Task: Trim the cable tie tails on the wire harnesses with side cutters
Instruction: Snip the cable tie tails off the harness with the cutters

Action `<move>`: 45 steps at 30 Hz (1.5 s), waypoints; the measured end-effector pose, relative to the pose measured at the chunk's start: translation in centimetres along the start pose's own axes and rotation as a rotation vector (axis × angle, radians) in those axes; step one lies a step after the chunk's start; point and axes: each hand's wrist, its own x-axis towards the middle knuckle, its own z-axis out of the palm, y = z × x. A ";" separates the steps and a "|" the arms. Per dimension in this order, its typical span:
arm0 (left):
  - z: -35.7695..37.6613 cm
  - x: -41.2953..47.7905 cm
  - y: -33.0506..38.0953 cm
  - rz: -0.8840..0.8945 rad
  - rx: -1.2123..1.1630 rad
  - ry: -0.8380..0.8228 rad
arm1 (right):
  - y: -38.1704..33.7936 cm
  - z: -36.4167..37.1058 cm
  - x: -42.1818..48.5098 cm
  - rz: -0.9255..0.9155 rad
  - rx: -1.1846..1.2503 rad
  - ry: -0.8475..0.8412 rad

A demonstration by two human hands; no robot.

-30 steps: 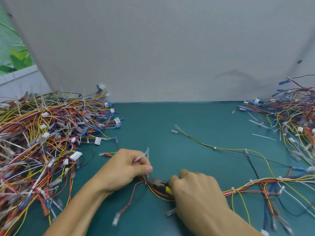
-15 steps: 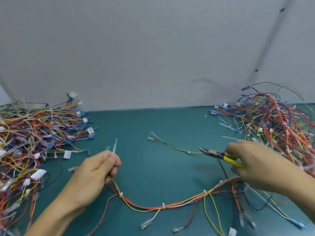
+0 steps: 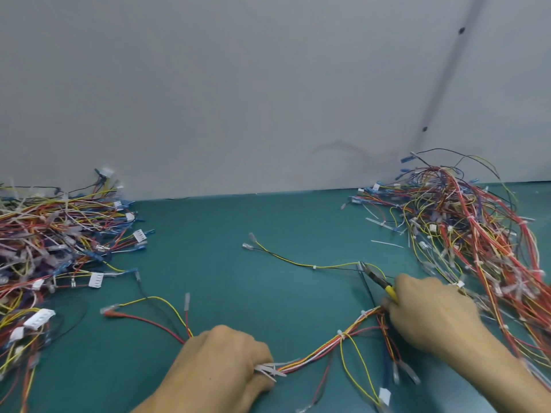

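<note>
Head-worn wide-angle view, facing forward and down, close over flat teal-green tabletop (image 3: 226,263), pale grey wall (image 3: 238,84) across upper half

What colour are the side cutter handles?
Yellow, on the metal side cutters; head view shows it best.

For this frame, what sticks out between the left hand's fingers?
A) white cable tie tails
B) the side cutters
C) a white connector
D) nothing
A: white cable tie tails poke out of the left hand, which lies over the harness; the side cutters are in the right hand.
</note>
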 end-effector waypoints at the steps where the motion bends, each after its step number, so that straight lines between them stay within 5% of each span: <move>1: 0.1 0.2 0.1 0.018 0.036 -0.008 | -0.5 0.0 0.3 0.016 0.011 0.020; 6: -0.2 0.5 -0.1 0.093 0.191 -0.029 | -3.2 -0.1 2.2 0.011 0.103 0.089; 8: -0.4 0.2 -0.1 0.201 0.238 0.065 | -4.4 0.0 2.5 -0.053 0.175 0.101; 12: -0.7 -0.2 -0.4 0.147 0.241 0.111 | -6.1 0.7 2.0 -0.233 0.345 0.109; 15: -1.3 -1.2 -0.7 -0.081 0.074 0.234 | -6.2 1.4 1.5 -0.266 0.492 0.052; 17: -1.3 -2.0 -1.8 -0.434 0.048 0.392 | -6.2 1.5 1.5 -0.241 0.508 0.043; 20: -1.3 -2.2 -2.8 -0.762 0.088 0.243 | -6.5 1.3 1.5 -0.202 0.462 0.046; 26: -0.3 -0.3 -3.1 -0.838 -0.036 0.158 | -7.3 1.0 0.7 -0.121 0.736 0.015; 28: -0.1 0.0 -3.4 -0.809 -0.206 0.203 | -7.2 0.7 0.6 -0.089 1.013 0.000; 32: -1.0 1.1 -3.0 -0.638 -1.022 0.472 | -6.9 -0.8 0.8 0.013 1.654 -0.134; 35: -3.0 2.9 -2.5 -0.488 -1.403 0.586 | -6.3 -2.2 1.1 0.112 1.926 -0.229; 40: -5.3 4.8 -1.1 -0.244 -1.753 0.630 | -5.6 -2.9 1.5 0.138 2.104 -0.242; 45: -3.9 4.9 -0.4 -0.228 -1.838 0.566 | -5.7 -2.8 1.3 0.094 2.104 -0.250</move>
